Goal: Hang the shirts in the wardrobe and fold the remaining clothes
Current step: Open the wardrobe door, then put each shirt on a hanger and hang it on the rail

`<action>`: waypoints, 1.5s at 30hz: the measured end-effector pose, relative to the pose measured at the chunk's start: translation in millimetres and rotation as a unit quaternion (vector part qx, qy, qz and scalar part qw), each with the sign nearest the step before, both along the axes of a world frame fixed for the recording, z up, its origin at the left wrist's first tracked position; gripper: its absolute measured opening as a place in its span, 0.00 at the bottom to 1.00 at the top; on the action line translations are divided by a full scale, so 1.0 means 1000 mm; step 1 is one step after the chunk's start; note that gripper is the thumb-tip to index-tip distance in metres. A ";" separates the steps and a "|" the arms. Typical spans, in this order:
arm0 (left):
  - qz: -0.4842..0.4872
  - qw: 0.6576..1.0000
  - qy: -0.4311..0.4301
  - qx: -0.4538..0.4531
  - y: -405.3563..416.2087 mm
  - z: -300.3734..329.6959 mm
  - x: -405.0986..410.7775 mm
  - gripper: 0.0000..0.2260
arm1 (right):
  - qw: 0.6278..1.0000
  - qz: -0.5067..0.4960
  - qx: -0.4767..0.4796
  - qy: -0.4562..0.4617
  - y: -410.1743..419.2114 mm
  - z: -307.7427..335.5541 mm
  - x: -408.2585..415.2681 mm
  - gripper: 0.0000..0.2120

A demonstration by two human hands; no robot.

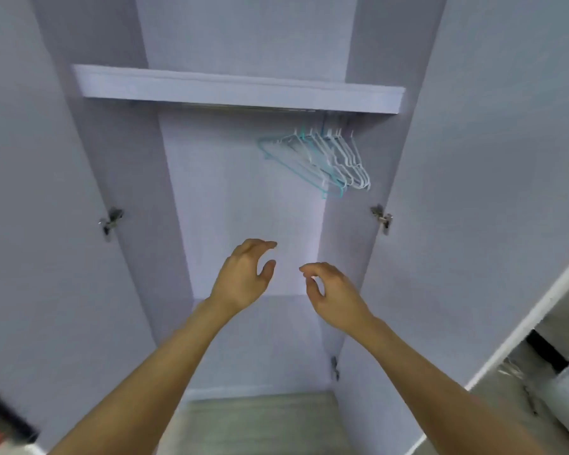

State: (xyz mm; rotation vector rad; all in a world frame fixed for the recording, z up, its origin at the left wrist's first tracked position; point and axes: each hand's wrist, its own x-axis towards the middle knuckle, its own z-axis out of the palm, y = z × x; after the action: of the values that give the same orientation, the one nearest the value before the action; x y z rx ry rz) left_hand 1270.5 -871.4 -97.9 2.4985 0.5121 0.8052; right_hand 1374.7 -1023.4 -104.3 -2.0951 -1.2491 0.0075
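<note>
Both hands, left hand (243, 274) and right hand (334, 292), hang loosely curled and empty before the open wardrobe (243, 192); next, reach far right for a hanger (322, 159).

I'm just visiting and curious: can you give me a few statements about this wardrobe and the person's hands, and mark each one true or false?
1. Both wardrobe doors stand open. True.
2. The left hand holds a hanger. False: it holds nothing, fingers loosely curled in mid-air.
3. The empty hangers are bunched at the right end of the rail. True.
4. A shirt already hangs in the wardrobe. False: only bare hangers show.
5. The right hand rests on the shelf. False: it is well below the shelf, touching nothing.
</note>
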 end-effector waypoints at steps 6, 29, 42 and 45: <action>0.261 0.954 0.056 -0.138 0.035 -0.088 -0.146 0.16 | 0.960 0.216 -0.151 0.098 0.103 -0.071 -0.076 0.13; 0.914 0.271 -0.052 -0.299 -0.445 -0.192 -0.365 0.15 | 0.410 0.829 -0.371 -0.081 -0.085 -0.213 -0.436 0.15; 0.824 0.282 0.224 -0.437 -0.589 -0.308 -0.476 0.30 | 0.427 0.749 -0.489 -0.134 -0.238 -0.317 -0.562 0.17; 0.835 0.330 0.202 -0.393 -0.591 -0.324 -0.491 0.13 | 0.468 0.683 -0.553 -0.095 -0.249 -0.343 -0.575 0.22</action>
State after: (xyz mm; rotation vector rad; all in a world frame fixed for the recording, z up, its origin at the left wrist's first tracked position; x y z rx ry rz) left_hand 779.2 -1462.3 -422.1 0.3223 2.8182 0.0956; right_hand 799.6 -1272.2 -447.2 -0.9713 -3.2688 1.7220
